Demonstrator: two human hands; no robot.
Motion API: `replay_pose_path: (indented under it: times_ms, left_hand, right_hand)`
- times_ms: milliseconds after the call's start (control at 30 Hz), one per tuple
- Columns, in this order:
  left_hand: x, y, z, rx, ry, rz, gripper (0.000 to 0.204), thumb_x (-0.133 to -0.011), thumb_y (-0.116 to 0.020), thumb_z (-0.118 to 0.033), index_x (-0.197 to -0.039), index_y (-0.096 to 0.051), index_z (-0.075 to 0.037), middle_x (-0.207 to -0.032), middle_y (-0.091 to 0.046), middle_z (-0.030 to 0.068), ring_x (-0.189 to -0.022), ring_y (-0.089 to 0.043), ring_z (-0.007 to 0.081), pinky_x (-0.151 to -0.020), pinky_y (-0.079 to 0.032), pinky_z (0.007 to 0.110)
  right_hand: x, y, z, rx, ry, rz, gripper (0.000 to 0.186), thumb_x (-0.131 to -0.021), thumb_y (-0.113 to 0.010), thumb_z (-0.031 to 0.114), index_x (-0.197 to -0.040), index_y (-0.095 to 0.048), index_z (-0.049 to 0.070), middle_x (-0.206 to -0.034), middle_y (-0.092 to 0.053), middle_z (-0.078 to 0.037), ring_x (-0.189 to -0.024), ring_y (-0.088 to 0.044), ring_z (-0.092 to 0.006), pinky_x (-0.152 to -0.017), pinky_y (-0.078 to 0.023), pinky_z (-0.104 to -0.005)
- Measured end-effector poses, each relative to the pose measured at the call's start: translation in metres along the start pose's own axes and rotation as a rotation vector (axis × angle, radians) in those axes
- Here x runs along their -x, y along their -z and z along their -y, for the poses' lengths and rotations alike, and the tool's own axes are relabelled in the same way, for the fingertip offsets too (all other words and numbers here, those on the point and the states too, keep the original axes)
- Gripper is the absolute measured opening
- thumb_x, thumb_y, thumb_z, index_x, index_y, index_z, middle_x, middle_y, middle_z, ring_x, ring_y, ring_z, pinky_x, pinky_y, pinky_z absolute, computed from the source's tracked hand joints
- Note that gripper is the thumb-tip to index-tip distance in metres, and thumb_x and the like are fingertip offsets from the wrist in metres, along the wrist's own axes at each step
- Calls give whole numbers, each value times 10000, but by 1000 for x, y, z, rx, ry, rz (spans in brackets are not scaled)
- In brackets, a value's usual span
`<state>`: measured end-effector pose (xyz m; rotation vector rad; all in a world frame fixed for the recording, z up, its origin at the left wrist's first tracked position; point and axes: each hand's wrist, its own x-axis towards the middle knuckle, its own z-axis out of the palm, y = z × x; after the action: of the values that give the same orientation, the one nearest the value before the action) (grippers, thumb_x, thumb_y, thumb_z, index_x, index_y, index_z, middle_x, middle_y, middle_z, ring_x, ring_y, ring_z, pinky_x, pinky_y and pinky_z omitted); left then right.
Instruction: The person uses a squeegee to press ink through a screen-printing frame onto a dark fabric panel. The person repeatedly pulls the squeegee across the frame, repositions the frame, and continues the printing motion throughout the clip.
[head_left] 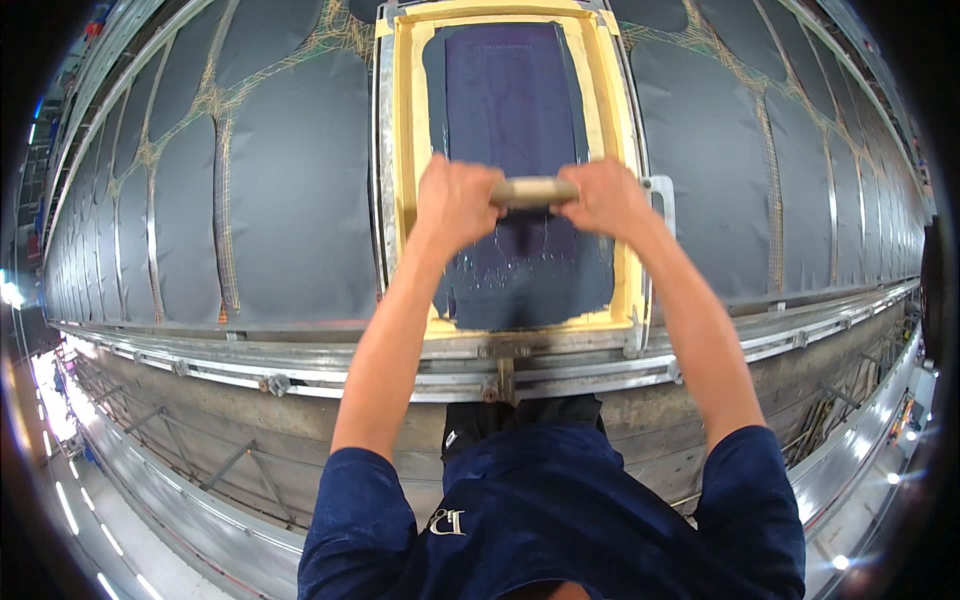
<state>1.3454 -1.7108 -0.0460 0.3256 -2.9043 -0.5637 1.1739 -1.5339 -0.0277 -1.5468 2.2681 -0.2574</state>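
My left hand (458, 203) and my right hand (605, 196) are wrapped round the two ends of a squeegee's pale wooden handle (537, 191). The squeegee lies crosswise over a screen-printing frame (615, 90) with yellow edges, and its blade is mostly hidden under the handle and my hands. Inside the frame, dark navy ink (540, 285) covers the mesh on my side, wet and streaked with bright specks. Beyond the handle shows a smoother dark purple-blue rectangle (510, 95). A pale metal handle or bracket (662, 200) stands at the frame's right side, beside my right wrist.
Dark grey fabric panels (295, 190) lie flat along a long table on both sides of the frame, with yellowish threadlike lines between them. A metal rail (330, 380) runs along the table's near edge, close to my body. Another long metallic surface (190, 490) lies behind me.
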Motion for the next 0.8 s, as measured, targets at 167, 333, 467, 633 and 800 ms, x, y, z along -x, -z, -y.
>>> replay_pose_path:
  times_ms: [167,333,467,633,800]
  left_hand:
    - [101,-11,-58,29,23,-60,159,-666,-840,-137,-791,-741,-149,-756,-701,28,-723,-651,271,-755,-428,423]
    - [121,-1,-73,-101,28,-26,299,-645,-834,-91,-928,-749,-142,-915,-724,-9,-869,-645,227,-836,-435,399]
    - [122,1,-74,-59,23,23,320,-638,-817,-96,-944,-742,-147,-956,-724,-6,-921,-644,220,-894,-447,396]
    - [131,-5,-73,-38,32,44,316,-617,-787,-100,-922,-729,-153,-976,-718,-12,-899,-645,218,-864,-444,398]
    - [152,25,-58,54,90,-31,307,-632,-761,-84,-928,-728,-156,-966,-716,-18,-890,-654,214,-852,-448,387]
  right_hand:
    - [95,-32,38,-6,34,52,418,-796,-820,458,-976,-751,87,-928,-750,-153,-912,-706,-355,-848,-538,-453]
    - [87,1,3,-280,-214,-391,538,-910,-721,531,-1214,-726,88,-1092,-742,-167,-1124,-640,-372,-985,-496,-465]
    - [57,-28,-93,-249,-793,-574,365,-992,-644,421,-1111,-696,80,-1117,-730,-206,-1017,-662,-449,-907,-517,-488]
    - [70,-55,-120,-330,-634,-729,343,-989,-667,388,-1040,-687,49,-939,-715,-214,-840,-670,-390,-770,-513,-452]
    - [57,4,-52,-457,-739,-627,309,-988,-679,366,-968,-687,58,-787,-656,-119,-681,-558,-237,-664,-461,-408]
